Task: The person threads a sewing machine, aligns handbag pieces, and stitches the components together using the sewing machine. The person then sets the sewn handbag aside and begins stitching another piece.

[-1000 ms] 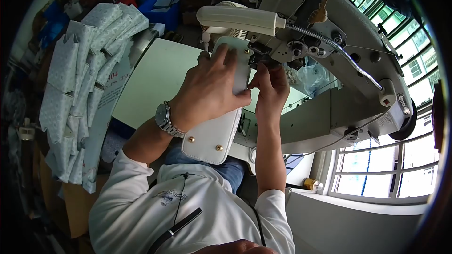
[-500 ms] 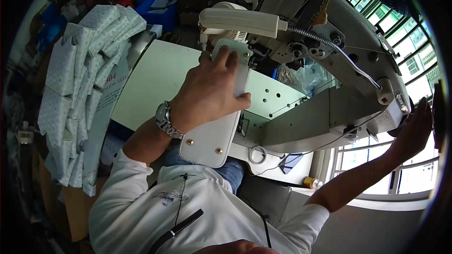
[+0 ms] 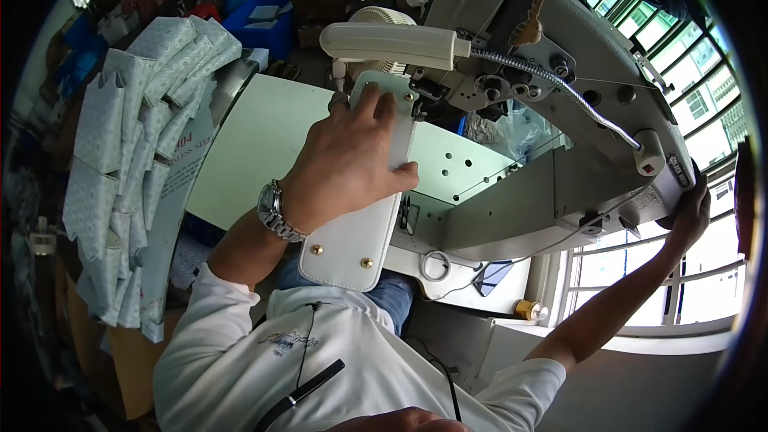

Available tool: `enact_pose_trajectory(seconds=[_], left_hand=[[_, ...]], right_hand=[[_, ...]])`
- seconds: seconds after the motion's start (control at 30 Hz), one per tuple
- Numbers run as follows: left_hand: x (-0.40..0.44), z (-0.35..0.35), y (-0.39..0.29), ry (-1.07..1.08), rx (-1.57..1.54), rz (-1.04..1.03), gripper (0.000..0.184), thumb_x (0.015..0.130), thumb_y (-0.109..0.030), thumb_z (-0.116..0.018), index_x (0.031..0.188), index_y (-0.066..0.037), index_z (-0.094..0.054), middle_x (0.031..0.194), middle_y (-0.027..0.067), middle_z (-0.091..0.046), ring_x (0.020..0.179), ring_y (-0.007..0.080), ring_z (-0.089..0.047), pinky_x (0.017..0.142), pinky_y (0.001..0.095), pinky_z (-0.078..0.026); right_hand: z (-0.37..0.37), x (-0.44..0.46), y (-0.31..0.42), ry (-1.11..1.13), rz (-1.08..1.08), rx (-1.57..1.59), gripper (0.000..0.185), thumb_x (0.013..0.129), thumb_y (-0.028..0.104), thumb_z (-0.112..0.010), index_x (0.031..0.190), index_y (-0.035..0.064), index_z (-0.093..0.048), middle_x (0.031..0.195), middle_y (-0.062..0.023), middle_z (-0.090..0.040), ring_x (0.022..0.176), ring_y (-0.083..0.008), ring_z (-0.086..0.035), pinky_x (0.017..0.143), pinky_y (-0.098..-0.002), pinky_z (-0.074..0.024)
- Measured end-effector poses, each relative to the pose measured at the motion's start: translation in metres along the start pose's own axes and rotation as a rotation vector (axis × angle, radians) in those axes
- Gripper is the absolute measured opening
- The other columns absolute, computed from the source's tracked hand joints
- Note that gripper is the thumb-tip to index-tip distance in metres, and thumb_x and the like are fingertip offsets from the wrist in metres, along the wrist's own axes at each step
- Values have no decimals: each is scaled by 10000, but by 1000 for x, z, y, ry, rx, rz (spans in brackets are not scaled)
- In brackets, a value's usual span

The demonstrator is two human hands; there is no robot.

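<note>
My left hand (image 3: 342,156), with a metal watch on its wrist, lies across a long white stitched panel (image 3: 344,252). Its fingers press the upper part and the thumb sits at the right edge. Gold-coloured rivets show near both ends of the panel. The panel's far end rests under the head of a sewing machine (image 3: 512,184), beside the needle area; the needle itself I cannot make out. At the far right, my right hand (image 3: 690,212) is curled round the machine's dark handwheel (image 3: 670,222), which is mostly hidden.
A pale lamp (image 3: 392,42) on a flexible metal neck hangs over the panel's far end. Wrapped packets (image 3: 120,168) are stacked at left beside the light table (image 3: 260,132). A blue bin (image 3: 260,24) stands behind. A barred window (image 3: 632,272) is at right.
My right hand has come down and inward onto the handwheel, its fingers now round it. My left hand still holds the panel; the view has shifted slightly.
</note>
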State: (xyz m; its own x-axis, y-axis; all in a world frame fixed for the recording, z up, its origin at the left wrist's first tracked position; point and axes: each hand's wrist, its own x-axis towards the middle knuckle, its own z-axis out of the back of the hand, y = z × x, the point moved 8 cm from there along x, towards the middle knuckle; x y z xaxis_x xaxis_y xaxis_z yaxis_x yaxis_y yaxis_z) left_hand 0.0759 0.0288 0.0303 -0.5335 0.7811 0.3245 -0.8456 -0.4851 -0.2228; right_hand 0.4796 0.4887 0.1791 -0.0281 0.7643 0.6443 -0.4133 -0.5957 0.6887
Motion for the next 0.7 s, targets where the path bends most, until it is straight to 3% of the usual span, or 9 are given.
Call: enact_pose_trajectory(seconds=[0.1,0.17,0.3,0.37,0.7], left_hand=[[2,-1,0,-2,24,-10,825,790,-430,-785,1414,39,-516,1425,195,-502,1069,420,-631,864,501,-604],[1,-2,0,-20,42,-16,831,791,-433,-784,1420,36,-510,1424,200,-502,1073,426,-629,861,503,-605],[0,0,-2,-12,11,-12,830,790,-430,-785,1420,35,-511,1425,202,-501,1072,424,-631,858,500,-606],[0,4,-4,-62,13,-41,808,799,-411,-775,1365,114,-539,1354,249,-545,1138,520,-623,846,508,-627],[0,3,-4,-30,0,-38,806,795,-409,-775,1367,109,-541,1348,241,-549,1130,494,-632,851,494,-626]], right_hand=[[0,-30,12,-160,24,27,473,1057,509,-584,1251,108,-743,1008,-75,-783,856,-143,-753,713,-304,-622],[4,-35,12,-256,52,19,485,1054,530,-566,1255,123,-737,1045,-77,-786,927,-173,-776,753,-327,-670],[3,-49,19,-267,19,4,545,1042,539,-590,1288,71,-719,1135,-96,-771,1007,-219,-756,828,-361,-644],[5,-59,28,-351,43,-19,546,1038,553,-584,1272,80,-726,1117,-90,-774,980,-217,-765,811,-355,-659],[2,-67,31,-380,59,17,531,1029,537,-607,1274,83,-728,1095,-87,-779,950,-212,-774,776,-337,-676]])
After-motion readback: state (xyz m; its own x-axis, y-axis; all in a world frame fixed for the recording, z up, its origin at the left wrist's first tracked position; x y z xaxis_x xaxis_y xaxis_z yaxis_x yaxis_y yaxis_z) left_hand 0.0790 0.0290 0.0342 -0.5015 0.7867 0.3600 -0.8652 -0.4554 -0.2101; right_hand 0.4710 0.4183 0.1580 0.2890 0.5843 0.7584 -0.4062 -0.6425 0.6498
